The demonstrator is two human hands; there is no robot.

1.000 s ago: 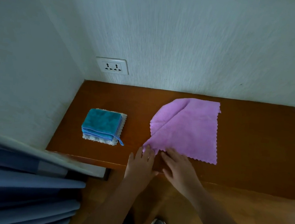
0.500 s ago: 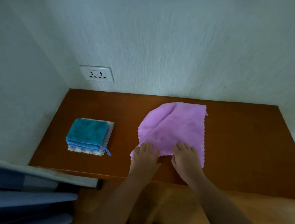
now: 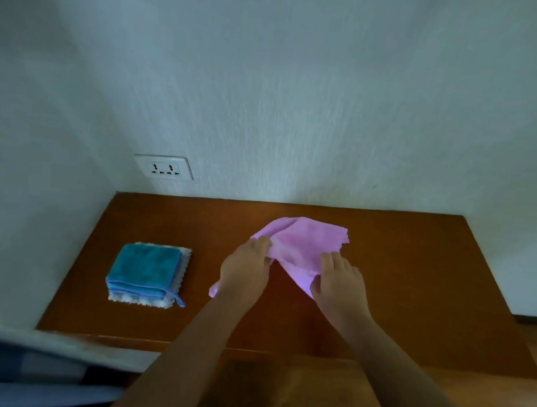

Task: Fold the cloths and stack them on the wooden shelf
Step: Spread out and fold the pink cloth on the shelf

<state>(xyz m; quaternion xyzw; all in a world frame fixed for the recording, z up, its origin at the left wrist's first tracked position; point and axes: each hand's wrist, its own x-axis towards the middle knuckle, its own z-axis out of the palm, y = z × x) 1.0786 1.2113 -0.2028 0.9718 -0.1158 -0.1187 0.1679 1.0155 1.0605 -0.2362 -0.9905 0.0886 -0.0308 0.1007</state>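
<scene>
A pink cloth [image 3: 302, 242] lies partly folded on the wooden shelf [image 3: 416, 281], its near edge lifted and carried toward the wall. My left hand [image 3: 246, 269] grips the cloth's left part, and my right hand [image 3: 340, 281] grips its right part. One pink corner pokes out under my left wrist. To the left sits a folded teal cloth [image 3: 146, 265] stacked on a folded white cloth [image 3: 184, 262].
The shelf stands in a corner, with white walls behind and to the left. A wall socket [image 3: 164, 166] sits just above the shelf's back left. Grey-blue fabric [image 3: 18, 373] hangs at the lower left. Wooden floor shows below the shelf's front edge.
Both hands have taken hold of the pink cloth's near edge and carried it away from me, toward the wall, bunching the cloth into a smaller shape. The stack at left has not moved.
</scene>
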